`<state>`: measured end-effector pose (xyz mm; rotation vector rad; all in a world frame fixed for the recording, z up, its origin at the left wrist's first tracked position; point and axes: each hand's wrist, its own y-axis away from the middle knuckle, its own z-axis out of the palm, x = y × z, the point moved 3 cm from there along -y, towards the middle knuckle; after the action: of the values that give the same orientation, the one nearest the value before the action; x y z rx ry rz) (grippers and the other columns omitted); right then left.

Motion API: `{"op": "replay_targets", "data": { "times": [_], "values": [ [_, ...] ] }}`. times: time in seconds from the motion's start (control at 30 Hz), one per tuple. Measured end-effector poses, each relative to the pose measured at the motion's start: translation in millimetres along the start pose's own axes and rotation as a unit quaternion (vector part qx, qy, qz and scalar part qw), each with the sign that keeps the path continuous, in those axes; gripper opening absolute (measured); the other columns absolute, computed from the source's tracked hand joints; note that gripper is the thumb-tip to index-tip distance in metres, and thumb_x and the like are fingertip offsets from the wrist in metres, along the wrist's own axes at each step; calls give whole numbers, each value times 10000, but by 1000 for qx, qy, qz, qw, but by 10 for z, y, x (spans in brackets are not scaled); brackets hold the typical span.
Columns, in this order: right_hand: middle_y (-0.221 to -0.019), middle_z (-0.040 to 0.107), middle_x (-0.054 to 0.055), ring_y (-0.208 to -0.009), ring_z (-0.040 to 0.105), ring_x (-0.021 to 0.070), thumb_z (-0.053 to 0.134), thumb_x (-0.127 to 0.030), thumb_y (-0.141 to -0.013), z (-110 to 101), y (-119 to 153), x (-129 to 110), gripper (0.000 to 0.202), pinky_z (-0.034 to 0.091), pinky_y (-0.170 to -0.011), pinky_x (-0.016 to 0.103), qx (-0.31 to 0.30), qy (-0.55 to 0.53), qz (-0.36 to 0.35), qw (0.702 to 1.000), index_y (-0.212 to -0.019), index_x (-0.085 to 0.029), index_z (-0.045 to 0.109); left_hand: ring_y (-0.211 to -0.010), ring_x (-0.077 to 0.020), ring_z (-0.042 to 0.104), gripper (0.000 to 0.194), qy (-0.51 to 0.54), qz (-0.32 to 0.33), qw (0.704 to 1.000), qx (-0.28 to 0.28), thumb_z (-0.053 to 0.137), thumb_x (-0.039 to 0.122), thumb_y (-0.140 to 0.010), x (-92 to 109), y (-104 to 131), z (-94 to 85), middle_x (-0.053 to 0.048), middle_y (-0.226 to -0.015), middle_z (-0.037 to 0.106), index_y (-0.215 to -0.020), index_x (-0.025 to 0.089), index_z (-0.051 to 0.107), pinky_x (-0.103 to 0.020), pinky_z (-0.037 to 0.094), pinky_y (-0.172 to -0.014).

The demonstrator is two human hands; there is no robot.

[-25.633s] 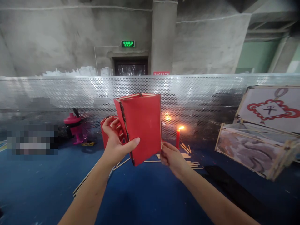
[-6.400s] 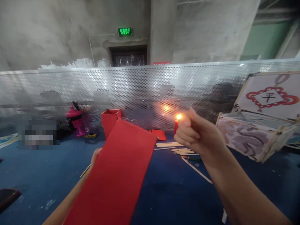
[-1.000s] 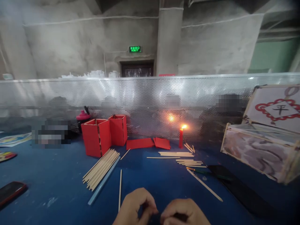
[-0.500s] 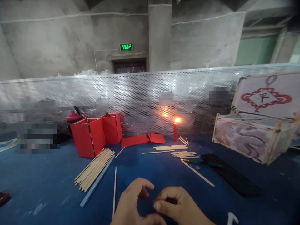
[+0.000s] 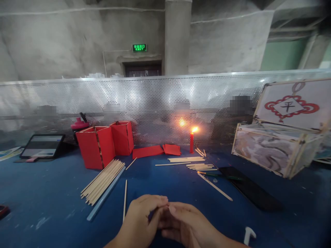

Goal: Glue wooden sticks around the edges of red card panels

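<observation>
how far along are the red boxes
The front box and rear box stand upright with walls joined, so look mostly done. The left hand and right hand are together, nothing clearly held. The red sheets and sticks lie loose, perhaps left to use.

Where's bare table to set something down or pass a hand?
Left: between tablet and stick bundle. Centre: from left hand and right hand up to red sheets, between clear rod and stick piles. Right: right hand to black slab. Crowded: around candle, and where red boxes meet the bundle.
</observation>
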<state>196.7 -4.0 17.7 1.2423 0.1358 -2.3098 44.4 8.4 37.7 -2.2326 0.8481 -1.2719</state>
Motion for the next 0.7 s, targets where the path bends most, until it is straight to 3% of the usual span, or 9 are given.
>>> {"op": "replay_targets", "data": {
  "times": [0.17, 0.37, 0.5, 0.63, 0.7],
  "values": [
    [-896, 776, 107, -787, 718, 202, 895, -398, -601, -36, 25, -80, 422, 520, -759, 301, 39, -38, 10, 998, -888, -110, 784, -838, -204, 766, 190, 51, -117, 991, 28, 599, 302, -889, -31, -55, -131, -28, -871, 823, -855, 254, 780, -284, 599, -765],
    [-855, 754, 89, -767, 715, 196, 691, -357, -838, -75, 8, -126, 271, 497, -797, 329, 24, -80, 33, 996, -957, -114, 713, -925, -248, 766, 308, 180, -197, 964, 12, 643, 474, -870, -92, -68, -132, -100, -954, 822, -781, 186, 705, -376, 605, -842],
    [-903, 759, 104, -796, 721, 217, 578, -445, -924, -61, 8, -142, 416, 485, -798, 350, 33, -90, 27, 995, -1232, -165, 581, -800, -229, 758, 309, 207, -182, 961, -4, 681, 481, -833, -85, -46, -70, -81, -835, 808, -732, 189, 683, -358, 599, -751],
    [-945, 752, 96, -788, 714, 219, 419, -566, -983, -25, 24, -157, 587, 476, -793, 364, 20, -115, 20, 993, -1441, -201, 402, -765, -205, 690, 44, 153, -115, 981, -35, 792, 255, -728, 8, -42, -47, -41, -776, 747, -696, 228, 780, -329, 532, -738],
    [-961, 753, 85, -770, 704, 207, 388, -598, -984, -10, 31, -157, 626, 466, -784, 348, 2, -139, 21, 990, -1487, -227, 357, -827, -210, 664, 88, 92, -50, 993, -54, 765, 180, -755, 71, -34, -25, -46, -823, 732, -722, 251, 807, -329, 509, -767]
  ]
}}
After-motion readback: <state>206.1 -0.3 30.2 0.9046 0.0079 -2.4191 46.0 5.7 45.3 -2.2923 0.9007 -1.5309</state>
